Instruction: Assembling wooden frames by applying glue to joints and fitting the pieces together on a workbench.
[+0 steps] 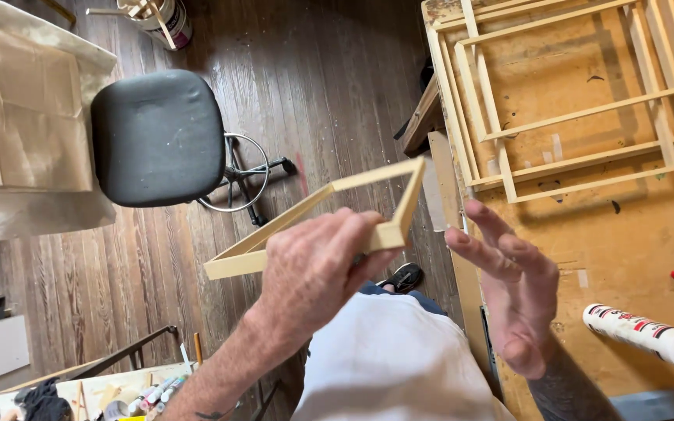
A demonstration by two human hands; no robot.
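Pale wood makes up the small frame (329,214) that the left hand (313,273) grips at its near corner, fingers clenched round the strip, holding it tilted above the plank floor (337,86). The right hand (512,288) hovers just beside it at 3 o'clock, fingers spread and holding nothing. On the counter (633,242), stacked wooden frames (571,101) lie at 1 o'clock and a glue tube (649,335) at 4 o'clock. A grey stool (157,136) stands at 10 o'clock.
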